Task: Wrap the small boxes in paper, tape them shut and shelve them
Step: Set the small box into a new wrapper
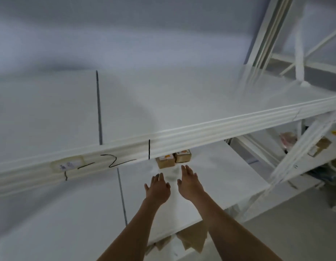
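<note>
Forearms are seen reaching from the lower edge toward a white rack, whose upper shelf fills most of the view and carries black marks and a label on its front beam. Below it, the lower shelf is reached into by both hands. The left hand and right hand are held flat with fingers straight and spread, and nothing is held by either. Two wrapped boxes are seen side by side at the back of the lower shelf, just beyond the fingertips, apart from them. Brown paper is glimpsed under the shelf edge. Shelving of these two boxes is judged done; whether more boxes are left cannot be told.
</note>
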Motion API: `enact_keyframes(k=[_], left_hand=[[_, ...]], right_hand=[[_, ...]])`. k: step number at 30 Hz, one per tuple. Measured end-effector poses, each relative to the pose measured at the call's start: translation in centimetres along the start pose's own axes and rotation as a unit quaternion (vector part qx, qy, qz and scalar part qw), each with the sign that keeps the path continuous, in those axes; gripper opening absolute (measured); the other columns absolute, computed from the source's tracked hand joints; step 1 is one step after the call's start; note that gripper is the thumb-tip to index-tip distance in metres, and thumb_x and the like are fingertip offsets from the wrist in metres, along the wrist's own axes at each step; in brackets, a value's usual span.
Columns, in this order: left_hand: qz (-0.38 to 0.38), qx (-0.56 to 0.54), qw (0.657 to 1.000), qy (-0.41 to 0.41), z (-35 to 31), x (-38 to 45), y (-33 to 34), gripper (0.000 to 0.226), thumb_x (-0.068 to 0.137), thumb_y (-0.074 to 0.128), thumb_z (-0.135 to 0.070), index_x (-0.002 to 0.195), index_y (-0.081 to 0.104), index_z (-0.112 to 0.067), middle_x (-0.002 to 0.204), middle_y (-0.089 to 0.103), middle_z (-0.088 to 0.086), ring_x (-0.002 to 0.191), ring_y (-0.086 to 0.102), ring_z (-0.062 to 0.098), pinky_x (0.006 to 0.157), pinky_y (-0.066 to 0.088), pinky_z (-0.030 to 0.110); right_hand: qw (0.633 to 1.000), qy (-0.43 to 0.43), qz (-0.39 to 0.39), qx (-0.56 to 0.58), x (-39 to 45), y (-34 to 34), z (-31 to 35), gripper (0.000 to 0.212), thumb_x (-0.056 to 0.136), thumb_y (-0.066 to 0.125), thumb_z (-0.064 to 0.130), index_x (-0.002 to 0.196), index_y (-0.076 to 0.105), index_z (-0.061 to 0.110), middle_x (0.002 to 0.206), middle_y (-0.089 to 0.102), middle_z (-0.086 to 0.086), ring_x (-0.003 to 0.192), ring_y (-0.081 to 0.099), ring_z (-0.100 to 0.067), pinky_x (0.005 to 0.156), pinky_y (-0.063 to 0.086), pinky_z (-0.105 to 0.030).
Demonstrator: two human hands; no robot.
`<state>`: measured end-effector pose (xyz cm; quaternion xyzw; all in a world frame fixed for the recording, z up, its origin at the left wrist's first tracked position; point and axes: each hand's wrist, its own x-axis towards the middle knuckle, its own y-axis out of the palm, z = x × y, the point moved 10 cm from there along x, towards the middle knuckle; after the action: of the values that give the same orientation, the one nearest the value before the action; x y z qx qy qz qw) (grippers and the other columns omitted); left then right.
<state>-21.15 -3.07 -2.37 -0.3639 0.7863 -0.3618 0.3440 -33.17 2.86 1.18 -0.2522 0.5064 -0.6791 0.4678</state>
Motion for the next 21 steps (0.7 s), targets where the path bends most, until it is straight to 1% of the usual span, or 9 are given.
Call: enact_keyframes(k=[3,6,9,11,14,15,17,19,21], left_hand=[[-0.005,-0.025,0.999,-0.026,0.1,2.3,-0.5,0.06,0.106,0.035,-0.032,0.159,0.016,-0.011,0.165,0.019,0.007,0.153,0.014,0.022,0.122,0.009,0.058],[0.0,-0.019,0.999,-0.043,0.3,3.4,-0.7,0.062,0.106,0.036,-0.031,0.159,0.012,-0.01,0.166,0.016,0.006,0.153,0.013,0.021,0.123,0.008,0.057],[0.0,-0.022,0.998,-0.056,0.0,4.4,-1.4,0.062,0.106,0.037,-0.029,0.159,0.01,-0.011,0.166,0.013,0.006,0.154,0.011,0.023,0.122,0.009,0.058],[-0.015,-0.037,0.997,-0.071,-0.1,4.9,-2.0,0.062,0.106,0.038,-0.027,0.159,0.01,-0.01,0.166,0.016,0.008,0.152,0.016,0.026,0.122,0.014,0.057],[-0.037,-0.053,0.994,-0.083,-0.6,5.8,-2.6,0.063,0.104,0.041,-0.027,0.158,0.015,-0.007,0.162,0.026,0.014,0.148,0.027,0.03,0.119,0.025,0.054],[-0.037,-0.057,0.994,-0.091,-0.6,6.0,-2.5,0.063,0.104,0.042,-0.027,0.158,0.016,-0.007,0.161,0.028,0.015,0.147,0.029,0.031,0.119,0.026,0.053],[-0.034,-0.062,0.991,-0.111,-0.2,6.2,-1.9,0.064,0.104,0.042,-0.027,0.158,0.016,-0.006,0.161,0.028,0.016,0.147,0.029,0.032,0.119,0.026,0.052],[-0.036,-0.061,0.989,-0.129,0.3,6.4,-1.3,0.063,0.104,0.041,-0.028,0.157,0.016,-0.004,0.16,0.028,0.018,0.147,0.029,0.033,0.119,0.026,0.051],[-0.04,-0.061,0.988,-0.139,0.7,6.7,-0.6,0.06,0.105,0.041,-0.028,0.155,0.021,-0.003,0.157,0.032,0.019,0.144,0.033,0.034,0.117,0.029,0.05]], right_hand=[[1.0,-0.011,0.011,0.022,2.5,0.2,0.2,0.068,0.105,0.043,0.025,0.16,0.007,0.011,0.166,0.013,-0.011,0.153,0.016,-0.029,0.126,0.013,-0.04],[0.998,-0.026,0.043,0.027,4.1,0.9,0.8,0.069,0.104,0.043,0.023,0.161,0.006,0.013,0.164,0.018,-0.013,0.149,0.022,-0.032,0.123,0.021,-0.044],[0.997,-0.047,0.058,0.033,6.2,0.9,1.3,0.066,0.103,0.045,0.021,0.159,0.012,0.011,0.161,0.027,-0.014,0.146,0.029,-0.033,0.12,0.027,-0.046],[0.995,-0.067,0.073,0.027,7.4,1.2,1.7,0.063,0.101,0.048,0.023,0.157,0.018,0.013,0.156,0.034,-0.014,0.142,0.036,-0.034,0.115,0.036,-0.046],[0.992,-0.077,0.094,0.018,9.1,1.6,1.7,0.058,0.099,0.051,0.026,0.15,0.027,0.014,0.147,0.044,-0.014,0.13,0.049,-0.036,0.104,0.046,-0.044],[0.991,-0.082,0.105,0.013,9.7,1.9,1.8,0.059,0.098,0.052,0.026,0.15,0.027,0.013,0.148,0.043,-0.015,0.13,0.049,-0.035,0.104,0.046,-0.044],[0.987,-0.099,0.123,-0.001,10.6,2.5,2.2,0.067,0.098,0.053,0.026,0.156,0.021,0.012,0.158,0.031,-0.015,0.139,0.041,-0.035,0.109,0.042,-0.044],[0.984,-0.12,0.129,-0.022,11.2,2.9,2.9,0.071,0.099,0.054,0.026,0.158,0.017,0.009,0.163,0.021,-0.016,0.147,0.03,-0.034,0.116,0.035,-0.044],[0.98,-0.141,0.13,-0.047,11.9,3.6,3.4,0.073,0.1,0.055,0.027,0.158,0.017,0.004,0.164,0.017,-0.02,0.15,0.024,-0.035,0.121,0.027,-0.042]])
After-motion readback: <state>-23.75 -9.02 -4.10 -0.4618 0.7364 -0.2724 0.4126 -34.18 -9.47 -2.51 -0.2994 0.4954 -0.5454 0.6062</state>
